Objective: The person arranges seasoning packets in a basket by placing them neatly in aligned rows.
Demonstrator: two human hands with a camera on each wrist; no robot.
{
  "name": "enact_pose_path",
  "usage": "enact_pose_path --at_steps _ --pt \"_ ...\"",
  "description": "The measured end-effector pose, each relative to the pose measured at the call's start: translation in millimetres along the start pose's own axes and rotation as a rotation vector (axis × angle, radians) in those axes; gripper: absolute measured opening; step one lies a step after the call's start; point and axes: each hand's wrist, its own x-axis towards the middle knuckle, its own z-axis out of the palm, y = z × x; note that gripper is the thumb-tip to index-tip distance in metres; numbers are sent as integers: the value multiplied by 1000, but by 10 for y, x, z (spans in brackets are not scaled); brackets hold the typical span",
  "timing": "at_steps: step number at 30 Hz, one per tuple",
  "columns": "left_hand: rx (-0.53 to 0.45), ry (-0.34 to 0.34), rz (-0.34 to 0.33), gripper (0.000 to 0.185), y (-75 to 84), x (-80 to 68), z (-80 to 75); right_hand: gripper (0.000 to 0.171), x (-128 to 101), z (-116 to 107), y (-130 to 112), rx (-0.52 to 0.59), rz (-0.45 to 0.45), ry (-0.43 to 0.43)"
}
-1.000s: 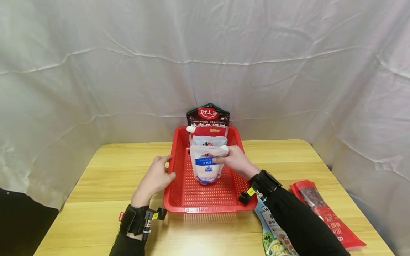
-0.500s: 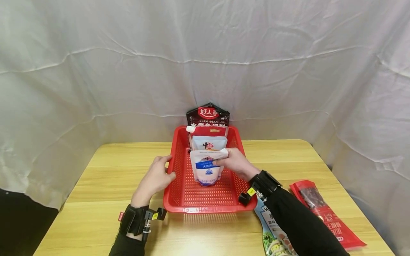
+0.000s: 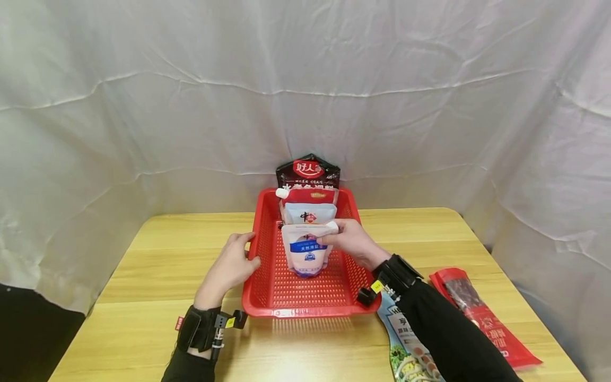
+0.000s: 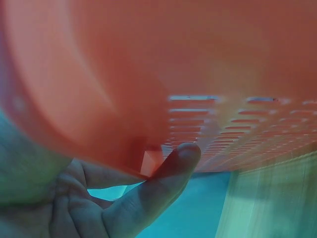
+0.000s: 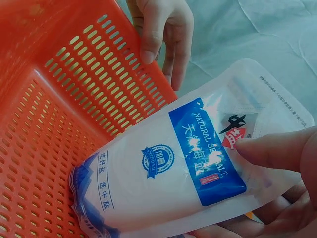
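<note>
My right hand [image 3: 355, 243] holds a white and blue salt pouch [image 3: 307, 254] by its upper right side, thumb in front and fingers behind. In the right wrist view the salt pouch [image 5: 148, 168] stands tilted, its bottom at the floor of a red plastic basket [image 3: 310, 313]. Behind it in the basket are a pale blue pouch [image 3: 310, 213], a red pouch [image 3: 307, 196] with a white cap, and a black seasoning pouch [image 3: 307, 170]. My left hand [image 3: 230, 268] grips the basket's left rim. The left wrist view has its thumb [image 4: 168, 178] at the outer wall.
The basket is on a wooden table [image 3: 157, 286]. To its right lies a blue pouch [image 3: 406, 339], partly under the right sleeve. A red packet [image 3: 484, 321] lies further right. A pale curtain [image 3: 191, 132] hangs behind the table.
The salt pouch in my right hand has dropped slightly, showing more of the pale blue pouch behind it. My left hand stays on the rim.
</note>
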Motion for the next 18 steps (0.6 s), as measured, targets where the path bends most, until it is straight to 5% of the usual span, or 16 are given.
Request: enact_pose_path --at_steps 18 --pt "27 -7 -1 64 47 -31 -17 47 -154 -99 -22 22 -10 89"
